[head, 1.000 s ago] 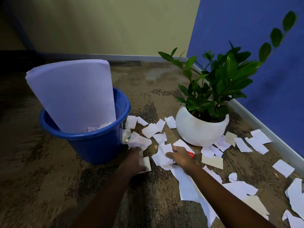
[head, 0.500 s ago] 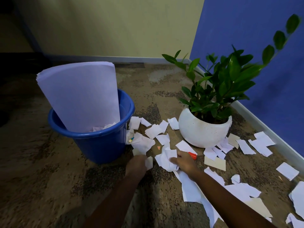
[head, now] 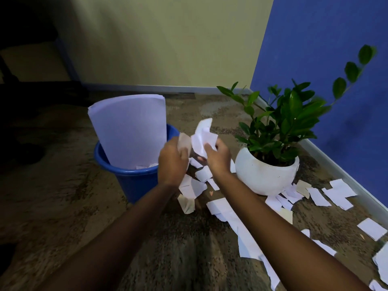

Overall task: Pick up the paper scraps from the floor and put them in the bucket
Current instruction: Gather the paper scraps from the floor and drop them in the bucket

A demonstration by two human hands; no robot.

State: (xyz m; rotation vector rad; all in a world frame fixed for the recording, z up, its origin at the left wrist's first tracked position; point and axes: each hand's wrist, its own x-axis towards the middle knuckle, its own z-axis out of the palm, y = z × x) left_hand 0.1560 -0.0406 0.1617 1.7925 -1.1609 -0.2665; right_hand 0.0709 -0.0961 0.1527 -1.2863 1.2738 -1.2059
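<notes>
My left hand (head: 172, 161) is raised above the floor and grips a beige paper scrap (head: 184, 142). Beside it my right hand (head: 217, 157) holds a bunch of white paper scraps (head: 203, 137). Both hands hover just right of the blue bucket (head: 128, 177), level with its rim. A large curved stack of white sheets (head: 130, 129) stands inside the bucket, with a few scraps at its bottom. Several white and beige scraps (head: 194, 189) lie on the floor under and to the right of my hands.
A green plant in a round white pot (head: 265, 175) stands right of my hands, near the blue wall. More scraps (head: 338, 193) lie along the skirting board on the right. The speckled brown floor (head: 63, 206) stretches left of the bucket.
Both hands have risen from the floor with scraps gripped in them and now hover beside the bucket's rim. The view has tilted upward.
</notes>
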